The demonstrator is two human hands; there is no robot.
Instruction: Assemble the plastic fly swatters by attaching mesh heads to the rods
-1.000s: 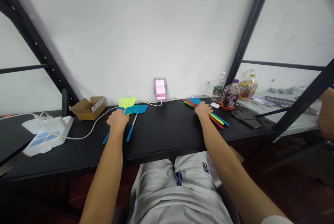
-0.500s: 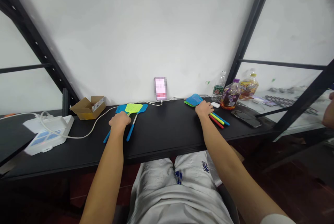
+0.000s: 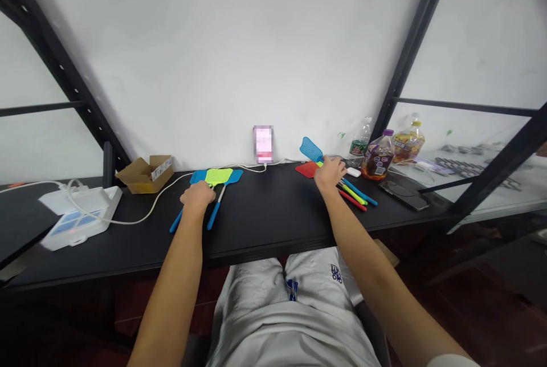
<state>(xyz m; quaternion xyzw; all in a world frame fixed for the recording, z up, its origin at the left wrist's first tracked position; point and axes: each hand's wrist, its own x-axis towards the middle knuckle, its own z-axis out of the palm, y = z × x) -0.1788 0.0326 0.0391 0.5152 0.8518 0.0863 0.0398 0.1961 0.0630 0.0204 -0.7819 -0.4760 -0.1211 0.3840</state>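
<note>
On the left of the desk, my left hand point(image 3: 198, 196) is closed at the neck of a yellow-green fly swatter point(image 3: 219, 176), whose handle is hidden under it. That swatter's head overlaps two blue fly swatters point(image 3: 234, 177) lying flat, their blue handles angled toward me. At the right, my right hand point(image 3: 330, 172) grips a blue fly swatter point(image 3: 311, 149) near its neck, its head tilted up off the desk. Beneath that hand lie a red fly swatter point(image 3: 307, 170) and a yellow-green one, mostly covered; their handles stick out to the right beside the blue one.
A phone point(image 3: 264, 145) leans against the wall on a charging cable. An open cardboard box point(image 3: 145, 176) and a white power strip point(image 3: 81, 224) are on the left. Bottles point(image 3: 378, 156), a small white case point(image 3: 352, 172) and a dark phone point(image 3: 404, 195) stand or lie at right.
My right hand has raised the blue swatter's head and shifted slightly left and up, uncovering the red swatter's head. My left hand has barely moved.
</note>
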